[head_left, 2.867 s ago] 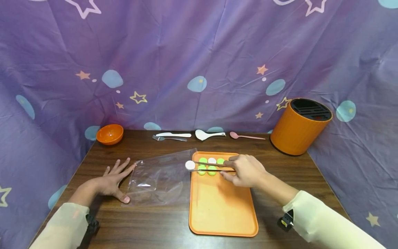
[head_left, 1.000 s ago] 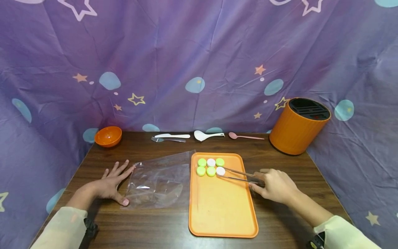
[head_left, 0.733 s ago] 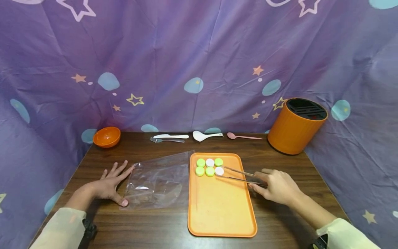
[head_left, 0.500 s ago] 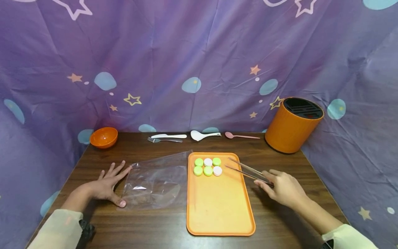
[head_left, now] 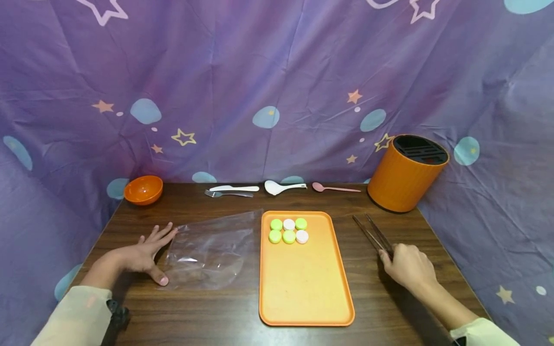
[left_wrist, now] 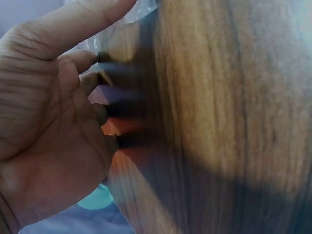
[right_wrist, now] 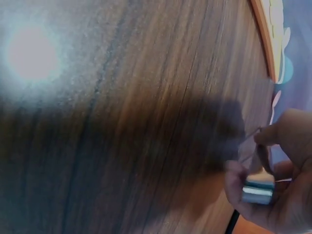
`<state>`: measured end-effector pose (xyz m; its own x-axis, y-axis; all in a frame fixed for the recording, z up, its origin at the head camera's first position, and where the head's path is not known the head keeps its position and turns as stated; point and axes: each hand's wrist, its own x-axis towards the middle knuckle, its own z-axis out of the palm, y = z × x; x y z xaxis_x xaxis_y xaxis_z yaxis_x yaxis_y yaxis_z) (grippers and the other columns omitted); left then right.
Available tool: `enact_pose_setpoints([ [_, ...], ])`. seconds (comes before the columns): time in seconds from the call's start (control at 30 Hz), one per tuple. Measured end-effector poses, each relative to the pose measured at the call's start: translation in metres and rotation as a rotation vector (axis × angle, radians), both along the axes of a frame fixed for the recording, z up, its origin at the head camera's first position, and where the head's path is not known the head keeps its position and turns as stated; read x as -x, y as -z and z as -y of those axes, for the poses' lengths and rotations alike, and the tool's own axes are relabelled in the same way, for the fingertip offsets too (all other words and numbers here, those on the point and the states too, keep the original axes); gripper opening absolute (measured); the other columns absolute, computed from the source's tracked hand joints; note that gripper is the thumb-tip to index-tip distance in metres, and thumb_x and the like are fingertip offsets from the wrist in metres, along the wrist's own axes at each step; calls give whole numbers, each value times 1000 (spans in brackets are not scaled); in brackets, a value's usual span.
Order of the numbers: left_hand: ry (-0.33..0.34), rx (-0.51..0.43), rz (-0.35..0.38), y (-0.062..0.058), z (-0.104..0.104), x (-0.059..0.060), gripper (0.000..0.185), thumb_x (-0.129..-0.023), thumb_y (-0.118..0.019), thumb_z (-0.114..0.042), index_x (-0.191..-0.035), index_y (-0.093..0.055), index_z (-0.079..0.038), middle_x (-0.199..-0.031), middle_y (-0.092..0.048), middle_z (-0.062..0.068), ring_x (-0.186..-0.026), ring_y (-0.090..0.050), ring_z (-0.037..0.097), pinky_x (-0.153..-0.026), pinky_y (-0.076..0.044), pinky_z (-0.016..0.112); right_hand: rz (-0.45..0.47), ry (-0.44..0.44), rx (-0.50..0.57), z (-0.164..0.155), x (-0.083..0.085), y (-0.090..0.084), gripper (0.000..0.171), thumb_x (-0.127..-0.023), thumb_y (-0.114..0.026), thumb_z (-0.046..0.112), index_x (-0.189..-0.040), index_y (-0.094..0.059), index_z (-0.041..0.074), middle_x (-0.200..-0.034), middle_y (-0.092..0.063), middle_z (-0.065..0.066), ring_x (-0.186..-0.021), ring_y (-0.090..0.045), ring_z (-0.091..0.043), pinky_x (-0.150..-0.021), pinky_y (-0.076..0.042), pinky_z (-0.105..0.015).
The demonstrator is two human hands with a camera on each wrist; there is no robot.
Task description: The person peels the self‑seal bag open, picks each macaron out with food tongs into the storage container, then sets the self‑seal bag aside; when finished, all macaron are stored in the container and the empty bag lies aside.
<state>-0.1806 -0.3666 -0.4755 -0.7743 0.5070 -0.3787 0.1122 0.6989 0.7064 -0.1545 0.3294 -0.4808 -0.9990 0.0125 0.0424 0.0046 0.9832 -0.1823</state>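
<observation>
My right hand [head_left: 409,265] holds a pair of metal tongs [head_left: 373,233], seen above the table to the right of the orange tray [head_left: 305,288]. Their tips are apart with nothing between them. In the right wrist view, fingers and thumb wrap the tongs' bent end [right_wrist: 258,191]. On the tray's far left part sit two rows of small round caps, green caps [head_left: 288,236] and white caps [head_left: 302,236]. My left hand [head_left: 140,254] is spread, fingertips and thumb at the left edge of a clear plastic bag [head_left: 212,257] lying flat; its palm shows in the left wrist view.
Along the back lie a white knife [head_left: 235,188], a fork [head_left: 228,194], a white ladle [head_left: 281,187] and a pink spoon [head_left: 335,188]. An orange bowl [head_left: 144,190] stands back left, an orange knife block [head_left: 404,178] back right. A purple curtain [head_left: 268,86] hangs behind.
The tongs carried a white cap from over the bag to the end of the tray's front row and let it go. My right hand then moved right, off the tray. My left hand stayed.
</observation>
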Motion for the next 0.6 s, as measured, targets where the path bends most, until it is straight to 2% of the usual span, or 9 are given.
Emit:
enact_pose_setpoints([
  [0.1, -35, 10, 18, -1, 4, 0, 147, -72, -103, -33, -175, -5, 2, -179, 24, 33, -155, 28, 73, -116, 16, 92, 64, 35, -15, 0, 0, -1, 52, -104, -67, 42, -67, -61, 6, -70, -67, -20, -60, -66, -41, -49, -49, -54],
  [0.17, -53, 10, 31, 0, 8, -1, 147, -73, -103, -33, -176, -3, -1, -177, 28, 32, -152, 28, 76, -113, 13, 94, 87, 44, -22, 0, 0, -1, 55, -104, -69, 45, -64, -56, 10, -68, -65, -16, -58, -64, -36, -48, -48, -51],
  [0.23, -62, 10, 37, 2, 11, 0, 148, -74, -102, -36, -177, 0, -5, -177, 29, 31, -153, 28, 74, -113, 9, 95, 95, 38, -22, 1, -1, 0, 57, -104, -70, 46, -62, -53, 11, -66, -61, -12, -56, -60, -30, -46, -47, -46],
  [0.3, -59, 21, 35, 4, 15, 1, 148, -76, -101, -38, -178, 4, -11, -177, 30, 31, -156, 30, 67, -116, 5, 94, 79, 23, -17, 1, -2, 2, 58, -104, -71, 46, -62, -50, 12, -64, -58, -10, -54, -58, -28, -45, -45, -44],
  [0.37, -64, 24, 36, 3, 16, 2, 150, -77, -101, -40, -177, 7, -11, -178, 28, 32, -159, 30, 63, -119, 1, 93, 60, 7, -14, 2, -3, 3, 59, -104, -71, 46, -62, -49, 12, -64, -56, -10, -53, -55, -26, -45, -44, -42],
  [0.5, -73, 43, -34, -7, 12, 0, 151, -77, -101, -41, -177, 8, -9, -178, 18, 37, -162, 18, 67, -121, -6, 92, 34, -14, -26, 5, -3, 4, 62, -105, -71, 51, -64, -52, 9, -68, -58, -12, -54, -57, -28, -44, -46, -42],
  [0.6, -100, 51, -128, -16, 4, -4, 146, -80, -99, -43, -177, 3, -9, -179, 9, 39, -161, 9, 71, -119, -6, 93, -33, -49, -62, 9, -4, 2, 63, -104, -72, 56, -81, -69, -3, -86, -71, -25, -66, -69, -41, -49, -54, -52],
])
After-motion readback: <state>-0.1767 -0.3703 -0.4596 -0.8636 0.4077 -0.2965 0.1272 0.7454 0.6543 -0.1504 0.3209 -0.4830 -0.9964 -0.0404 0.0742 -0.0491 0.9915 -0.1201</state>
